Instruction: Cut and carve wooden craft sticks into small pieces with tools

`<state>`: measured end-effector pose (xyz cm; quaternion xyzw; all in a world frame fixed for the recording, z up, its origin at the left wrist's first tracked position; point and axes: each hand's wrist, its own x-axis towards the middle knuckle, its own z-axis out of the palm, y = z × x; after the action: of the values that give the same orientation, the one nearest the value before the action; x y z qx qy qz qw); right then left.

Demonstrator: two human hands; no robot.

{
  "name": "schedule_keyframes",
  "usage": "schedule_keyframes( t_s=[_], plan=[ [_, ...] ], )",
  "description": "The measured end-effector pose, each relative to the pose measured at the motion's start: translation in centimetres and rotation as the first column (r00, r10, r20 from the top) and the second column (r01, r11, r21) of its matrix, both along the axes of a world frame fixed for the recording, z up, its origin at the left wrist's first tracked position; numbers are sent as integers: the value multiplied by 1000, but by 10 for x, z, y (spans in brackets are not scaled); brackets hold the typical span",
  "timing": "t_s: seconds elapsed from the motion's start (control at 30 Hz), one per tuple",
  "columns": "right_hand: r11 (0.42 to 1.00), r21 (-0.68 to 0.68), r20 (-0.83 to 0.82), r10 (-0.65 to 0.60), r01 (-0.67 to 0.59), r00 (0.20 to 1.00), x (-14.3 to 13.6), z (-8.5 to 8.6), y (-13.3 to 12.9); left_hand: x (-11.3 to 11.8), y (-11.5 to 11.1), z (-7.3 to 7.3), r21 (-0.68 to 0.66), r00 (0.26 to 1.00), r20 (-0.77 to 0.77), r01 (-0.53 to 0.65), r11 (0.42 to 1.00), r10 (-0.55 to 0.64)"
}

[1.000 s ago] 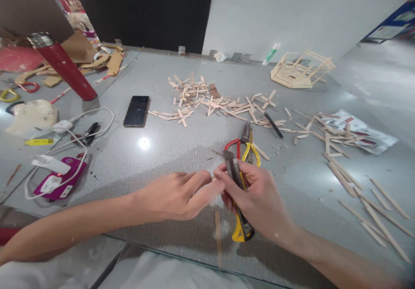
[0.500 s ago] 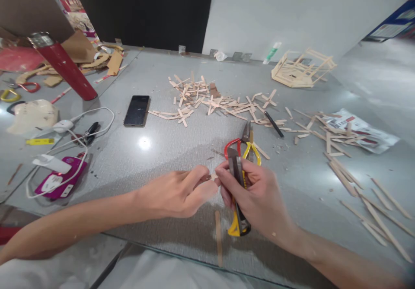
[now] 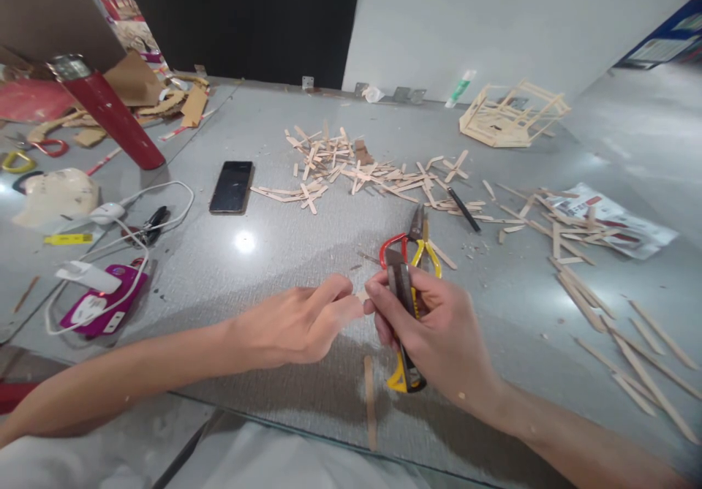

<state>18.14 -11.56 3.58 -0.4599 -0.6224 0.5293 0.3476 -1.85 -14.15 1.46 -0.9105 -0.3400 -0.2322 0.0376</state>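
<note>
My right hand [image 3: 439, 324] is wrapped round a yellow and black utility knife [image 3: 403, 313], its thumb and finger pinched at a small pale wood piece [image 3: 363, 296]. Close beside it, my left hand [image 3: 307, 321] is closed in a pinch at the other side of that piece, mostly hiding it. Just beyond the knife lie scissors with red and yellow handles [image 3: 434, 256]. One flat wooden stick [image 3: 370, 401] rests near the table's front edge, below the hands.
Cut stick pieces [image 3: 356, 171] lie mid-table, with a black phone [image 3: 231, 187] to their left. A stick frame [image 3: 510, 120] stands back right. Long sticks [image 3: 630, 357] are at right. A purple power strip [image 3: 107, 302] and red flask [image 3: 115, 116] are at left.
My left hand has shifted slightly left and its fingers have turned a little. The knife in my right hand has tilted slightly, its lower end a bit higher.
</note>
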Motion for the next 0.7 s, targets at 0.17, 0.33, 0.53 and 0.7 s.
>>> schedule_keyframes(
  t_s=[0.17, 0.33, 0.53, 0.7],
  plan=[
    [985, 133, 17, -115, 112, 993, 6, 3, 11, -5, 2, 1, -96, 996, 91, 10, 995, -2],
    [982, 161, -7, -103, 103, 995, 6, 9, 16, -6, 3, -6, -117, 921, 387, 11, 993, 36],
    [972, 216, -42, -83, 91, 996, 7, 7, 6, -2, 0, 5, -271, 801, 551, -94, 958, 235],
    [949, 306, -13, -71, 72, 997, 8, 5, 0, 1, -1, 22, -623, 778, 550, 139, 770, 304]
  ],
)
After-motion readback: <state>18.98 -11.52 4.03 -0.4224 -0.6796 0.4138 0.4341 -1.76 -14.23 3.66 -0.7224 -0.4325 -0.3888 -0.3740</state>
